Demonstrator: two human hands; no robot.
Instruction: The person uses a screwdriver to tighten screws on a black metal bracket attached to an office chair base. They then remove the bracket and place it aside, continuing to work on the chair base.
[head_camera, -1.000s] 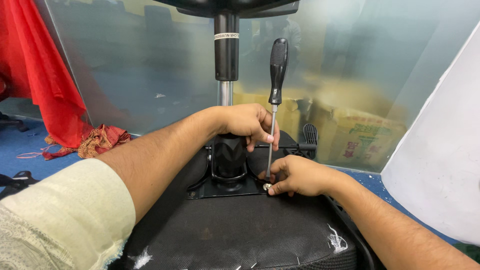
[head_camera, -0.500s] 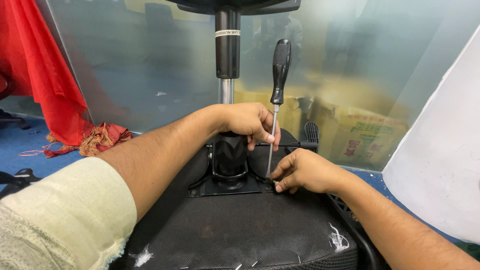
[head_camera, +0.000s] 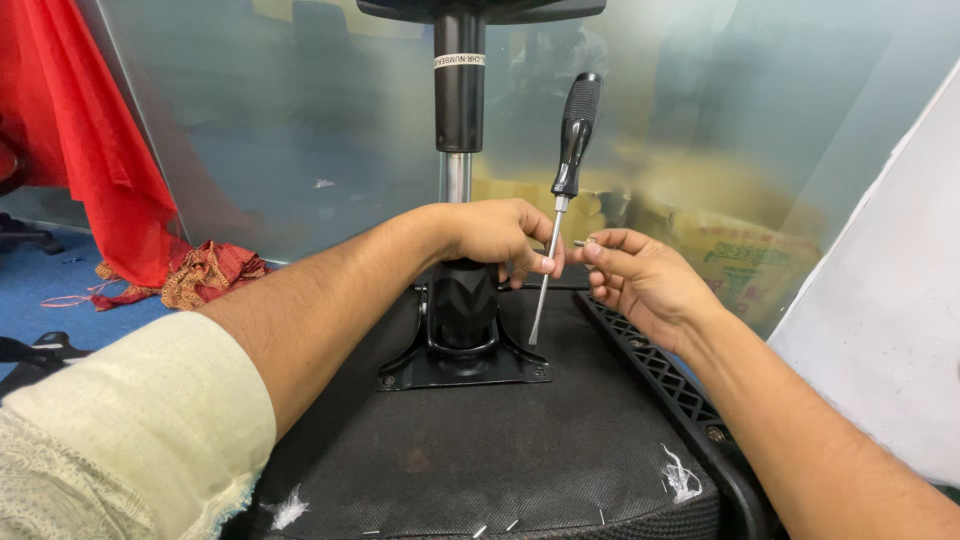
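glass partition (head_camera: 300, 130): frosted, upright behind everything, filling most of your view.

white panel (head_camera: 890, 330): leaning at the far right edge.

chair seat (head_camera: 480, 450): black, turned underside up, directly below your arms; fabric frayed, white fluff along the near rim.

red cloth (head_camera: 90, 150): hanging at the left, with a crumpled patterned piece on the blue floor below it.

cardboard box (head_camera: 740, 260): behind the glass, right of centre, blurred.

gas-lift column (head_camera: 459, 100): black over chrome, upright, rising from the seat's centre.

mounting plate (head_camera: 462, 365): black metal, flat on the seat at the foot of the column.

your left hand (head_camera: 495, 238): sleeve cream, forearm crossing the seat; fingers pinched round the metal shaft of the screwdriver.

your right hand (head_camera: 645, 280): raised above the seat's right edge, just beside the left hand; thumb and forefinger pinched on the screw.

screwdriver (head_camera: 562, 200): black handle uppermost, nearly upright, slightly tilted; tip hanging above the seat near the plate's right corner, touching nothing that you can make out.

screw (head_camera: 584, 242): small, metal, at your right fingertips, close beside the screwdriver shaft.
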